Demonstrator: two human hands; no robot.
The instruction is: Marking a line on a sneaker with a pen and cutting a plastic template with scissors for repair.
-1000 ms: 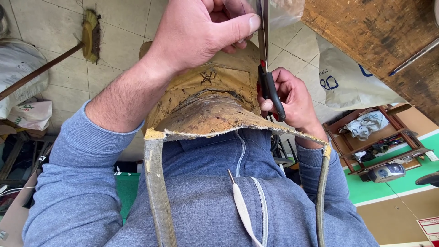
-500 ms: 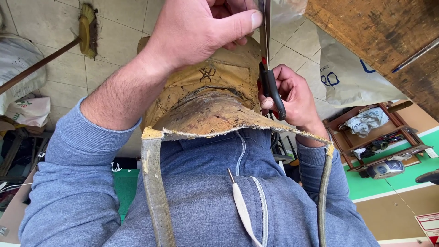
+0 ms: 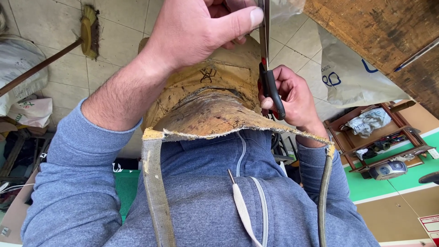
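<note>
The fingers (image 3: 233, 20) of the left hand (image 3: 192, 32) are closed tight: the thumb is pressed across the curled fingers, pinching something at the top edge of the view. What is pinched cannot be told with certainty, as it is cut off by the frame; a pale, shiny sheet (image 3: 286, 7) is seen just beside the thumb tip. The right hand (image 3: 292, 98) is wrapped firmly round the black handle of a knife (image 3: 270, 77), which is held upright with its narrow blade rising to the left thumb.

The knife is taken as the landmark. The leather apron (image 3: 206, 114) is worn on the chest, directly below and to the left of the knife handle, its frayed top edge running under the right hand. A broom (image 3: 87, 29) lies on the tiled floor (image 3: 41, 13), well to the left of the knife. A white sack (image 3: 347, 73) and a wooden shelf (image 3: 375, 132) are noted to the right of it, and a grey radio (image 3: 386, 170) further down on that side.

It is judged that the cut is best made with the blade kept close to the pinching thumb yet clear of it, the material held taut, and the stroke directed away from the left fingers. The handle grip appears adequate. The risk of a slip toward the thumb is rated the chief concern.
</note>
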